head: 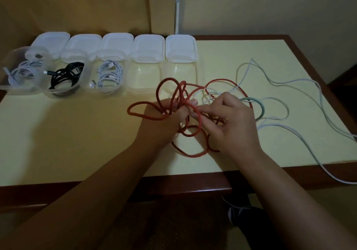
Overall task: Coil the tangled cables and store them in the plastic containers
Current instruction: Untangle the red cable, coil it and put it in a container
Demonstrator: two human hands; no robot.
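Observation:
A tangled red cable (193,154) lies in loops at the middle of the yellow table top. My left hand (164,122) grips a bunch of its loops, and my right hand (231,120) pinches a red strand close by. A white cable (280,84) is tangled into the red one and trails right, off the table edge. A pale green cable loop (259,104) shows just beyond my right hand. Several clear plastic containers stand in a row at the back left: three hold coiled cables, white (21,71), black (65,73) and white (110,73); two (144,81) (181,73) hold nothing.
White lids (117,40) lie in a row behind the containers. The table (67,133) has a dark wooden rim, and its front edge is near my forearms. A white pole (177,8) stands against the wall behind. A dark shoe (241,214) shows below the table.

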